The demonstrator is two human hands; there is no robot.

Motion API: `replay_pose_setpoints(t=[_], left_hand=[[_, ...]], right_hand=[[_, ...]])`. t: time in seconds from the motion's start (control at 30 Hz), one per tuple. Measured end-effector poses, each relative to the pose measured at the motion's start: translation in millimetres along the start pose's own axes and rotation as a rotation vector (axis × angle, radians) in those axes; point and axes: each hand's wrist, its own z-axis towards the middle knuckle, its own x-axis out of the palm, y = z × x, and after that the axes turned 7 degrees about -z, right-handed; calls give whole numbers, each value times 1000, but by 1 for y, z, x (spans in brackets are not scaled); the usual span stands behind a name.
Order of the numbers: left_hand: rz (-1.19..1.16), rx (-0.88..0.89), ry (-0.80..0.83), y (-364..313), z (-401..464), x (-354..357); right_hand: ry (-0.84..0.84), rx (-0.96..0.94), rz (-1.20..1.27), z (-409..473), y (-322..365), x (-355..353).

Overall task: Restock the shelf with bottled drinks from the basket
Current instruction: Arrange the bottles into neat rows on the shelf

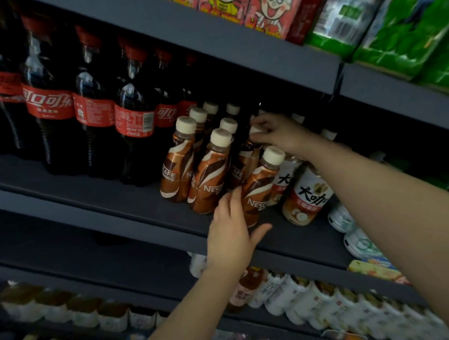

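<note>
Head view: on the dark shelf (147, 207), brown Nescafé coffee bottles (208, 176) stand in rows near the front edge, between tall cola bottles (135, 117) to the left and white-labelled milk-tea bottles (306, 196) to the right. The left hand (232, 237), fingers straight, presses against the front coffee bottle (260, 186) at the shelf's front edge. The right hand (276, 133) pinches the cream cap of a coffee bottle (248, 155) one row behind.
</note>
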Motion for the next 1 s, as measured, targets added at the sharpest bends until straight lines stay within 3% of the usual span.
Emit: replay_pose_setpoints(t=[0.13,0.27,0.4,0.47,0.53,0.63,0.8,1.0], left_hand=[[-25,-176,-40,-9,17,20],[6,-161,-136,-5,9,15],[183,-65,-246,8,1,6],[234,-51,-329,13,1,4],[210,-79,-364,17,3,2],[132,-116,-277,24,7,2],[115,-113,-253,26,7,6],[90,-124,-164,23,13,9]], right_hand=[[11,-32,-59,0,-5,-3],[10,-11,-151,-3,-12,-9],[81,41,-120,-7,-12,-14],[19,48,-167,-5,-6,-11],[-161,68,-253,0,-1,-9],[-280,70,-388,16,7,-8],[-87,110,-318,40,12,8],[-76,157,-296,53,6,10]])
